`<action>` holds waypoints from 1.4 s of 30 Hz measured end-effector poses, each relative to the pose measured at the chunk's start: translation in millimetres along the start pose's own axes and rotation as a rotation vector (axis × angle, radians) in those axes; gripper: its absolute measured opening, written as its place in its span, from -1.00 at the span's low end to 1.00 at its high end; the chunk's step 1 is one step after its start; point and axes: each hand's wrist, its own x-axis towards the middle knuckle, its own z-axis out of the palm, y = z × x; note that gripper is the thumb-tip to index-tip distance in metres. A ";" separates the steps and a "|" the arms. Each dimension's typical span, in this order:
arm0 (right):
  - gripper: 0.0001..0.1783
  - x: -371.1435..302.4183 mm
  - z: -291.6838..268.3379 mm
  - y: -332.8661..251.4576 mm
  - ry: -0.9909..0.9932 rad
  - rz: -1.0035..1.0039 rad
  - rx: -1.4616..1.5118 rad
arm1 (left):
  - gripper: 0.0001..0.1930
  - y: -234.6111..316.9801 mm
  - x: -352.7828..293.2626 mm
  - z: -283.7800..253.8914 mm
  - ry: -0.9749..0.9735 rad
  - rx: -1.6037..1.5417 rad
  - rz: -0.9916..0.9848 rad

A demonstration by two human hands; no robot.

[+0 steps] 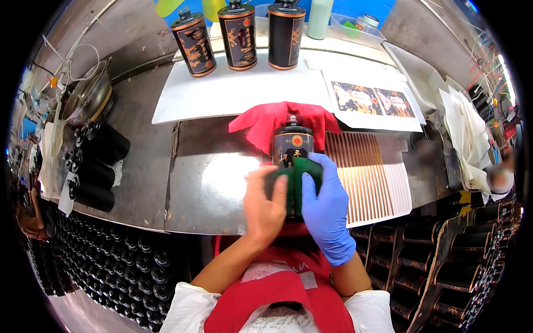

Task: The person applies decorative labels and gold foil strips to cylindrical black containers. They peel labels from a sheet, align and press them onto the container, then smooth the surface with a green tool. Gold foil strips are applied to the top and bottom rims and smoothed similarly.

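Gray bench (205,191), head view: a black bottle (293,139) is near its front edge, by a red cloth (255,126). Bare left hand (263,205) and blue-gloved right hand (328,208) squeeze green pads (301,167) on it, fingers bent. Probably hard, slippery: hold both sides.

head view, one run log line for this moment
left hand: bare, at green pad | right hand: blue-gloved, holding green pad | black bottle: neck by red cloth

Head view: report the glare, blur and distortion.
In the head view, white glare patches the metal table; the bare left hand looks partly blurred; the table's front edge bends, fisheye-style, and black fills the corners.
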 end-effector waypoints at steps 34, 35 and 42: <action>-0.78 21.5 -32.3 81.7 -0.337 0.222 0.777 | 0.15 -49.8 -30.9 -51.9 -0.584 -0.155 -0.100; -0.78 52.2 -24.7 83.1 -0.276 0.226 0.841 | 0.20 -46.4 -29.8 -46.6 -0.603 -0.094 -0.140; -0.78 61.2 0.5 74.9 0.120 -0.465 0.672 | -0.36 -44.8 -24.6 -20.4 -0.543 -0.062 -0.181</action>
